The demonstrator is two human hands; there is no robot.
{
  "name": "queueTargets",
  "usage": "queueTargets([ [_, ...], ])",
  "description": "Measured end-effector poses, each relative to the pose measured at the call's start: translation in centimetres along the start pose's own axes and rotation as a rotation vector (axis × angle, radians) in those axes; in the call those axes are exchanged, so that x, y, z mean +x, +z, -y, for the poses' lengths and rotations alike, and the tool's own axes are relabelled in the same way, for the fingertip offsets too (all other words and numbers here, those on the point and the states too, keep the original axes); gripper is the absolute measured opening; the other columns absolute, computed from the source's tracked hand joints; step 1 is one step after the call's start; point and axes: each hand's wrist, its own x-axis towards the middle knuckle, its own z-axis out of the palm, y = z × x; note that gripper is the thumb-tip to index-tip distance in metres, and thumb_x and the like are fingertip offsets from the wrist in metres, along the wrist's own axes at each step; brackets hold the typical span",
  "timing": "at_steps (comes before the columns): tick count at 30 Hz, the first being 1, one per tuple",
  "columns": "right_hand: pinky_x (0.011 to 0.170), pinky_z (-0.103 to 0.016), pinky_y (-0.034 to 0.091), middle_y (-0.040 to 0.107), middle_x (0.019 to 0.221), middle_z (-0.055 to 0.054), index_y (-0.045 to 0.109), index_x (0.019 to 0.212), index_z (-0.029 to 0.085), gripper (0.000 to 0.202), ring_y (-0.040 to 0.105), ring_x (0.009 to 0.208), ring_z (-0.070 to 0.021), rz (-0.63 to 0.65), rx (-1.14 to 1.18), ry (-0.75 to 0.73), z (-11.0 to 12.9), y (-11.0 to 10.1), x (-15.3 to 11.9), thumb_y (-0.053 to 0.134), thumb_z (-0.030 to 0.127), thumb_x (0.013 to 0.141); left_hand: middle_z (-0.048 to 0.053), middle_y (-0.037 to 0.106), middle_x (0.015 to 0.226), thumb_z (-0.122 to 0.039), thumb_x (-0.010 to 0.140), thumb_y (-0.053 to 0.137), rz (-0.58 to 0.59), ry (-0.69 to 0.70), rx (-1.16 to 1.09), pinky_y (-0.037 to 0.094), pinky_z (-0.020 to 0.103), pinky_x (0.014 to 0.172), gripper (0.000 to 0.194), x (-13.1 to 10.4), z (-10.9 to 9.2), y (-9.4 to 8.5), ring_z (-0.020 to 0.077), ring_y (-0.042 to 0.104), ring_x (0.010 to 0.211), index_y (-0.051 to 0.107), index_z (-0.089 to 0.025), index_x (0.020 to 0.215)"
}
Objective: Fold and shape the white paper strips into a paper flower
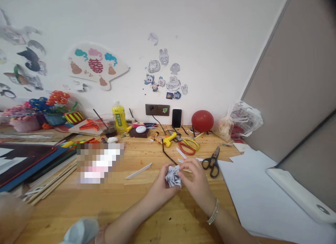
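Observation:
Above the wooden table I hold a small white-grey paper rosette (173, 177) made of many folded layers. My left hand (164, 183) wraps round its left side and underside, closed on it. With bent fingers and thumb, my right hand (194, 176) grips its right edge. A thin black stem (166, 154) reaches from behind the rosette toward the yellow glue gun (170, 139); whether it joins the rosette is hidden. Black-handled scissors (213, 163) lie just right of my right hand. A narrow white paper strip (139, 171) lies to the left of my hands.
Red and yellow scissors (188, 146) lie behind my hands. White paper sheets (262, 195) cover the right side. At the back stand a yellow drink bottle (119, 117), a phone (176, 118) and a red balloon (202, 121). Wooden sticks (55, 183) lie at left.

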Motion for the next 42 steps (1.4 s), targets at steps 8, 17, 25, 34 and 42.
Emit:
queueTargets([
  [8,0.075,-0.036,0.041,0.055,0.087,-0.004,0.063,0.075,0.022,0.009,0.050,0.085,-0.0214,0.116,-0.143,-0.134,0.9,-0.7,0.1,0.060,0.013,0.075,0.007,0.059,0.103,-0.014,0.061,0.068,-0.034,0.037,0.124,0.046,0.032,0.081,0.050,0.1,-0.6,-0.2,0.0206,0.058,0.093,0.044,-0.019,0.106],
  [17,0.078,-0.035,0.042,0.056,0.090,-0.003,0.063,0.077,0.022,0.010,0.051,0.089,-0.0202,0.202,-0.108,-0.139,0.4,-1.8,0.6,0.059,0.013,0.078,0.008,0.065,0.101,-0.017,0.057,0.074,-0.040,0.032,0.052,0.045,0.034,0.083,0.051,0.5,-0.4,-1.0,0.0231,0.060,0.091,0.051,-0.016,0.103],
  [25,0.077,-0.035,0.043,0.058,0.090,-0.004,0.061,0.086,0.023,0.009,0.052,0.087,-0.0206,0.181,-0.117,-0.215,0.5,-2.0,0.6,0.056,0.017,0.081,0.008,0.063,0.107,-0.017,0.047,0.080,0.033,-0.063,-0.159,0.044,0.038,0.089,0.061,0.5,-0.8,-0.9,0.0256,0.058,0.100,0.054,-0.018,0.102],
  [34,0.070,-0.034,0.043,0.058,0.088,-0.004,0.062,0.087,0.023,0.016,0.050,0.081,-0.0189,0.220,-0.188,-0.358,0.5,-2.0,0.6,0.049,0.013,0.085,0.003,0.065,0.095,-0.014,0.048,0.077,0.059,-0.120,-0.158,0.044,0.033,0.083,0.054,0.4,-1.2,-0.8,0.0220,0.060,0.091,0.053,-0.019,0.096],
  [42,0.065,-0.033,0.038,0.061,0.081,-0.005,0.062,0.078,0.019,0.013,0.048,0.074,-0.0194,0.301,-0.456,-0.493,0.2,-1.6,0.5,0.051,0.019,0.086,0.001,0.062,0.088,-0.007,0.049,0.068,0.019,-0.098,0.019,0.046,0.029,0.075,0.050,0.4,-0.8,-0.6,0.0198,0.058,0.084,0.050,-0.019,0.094],
])
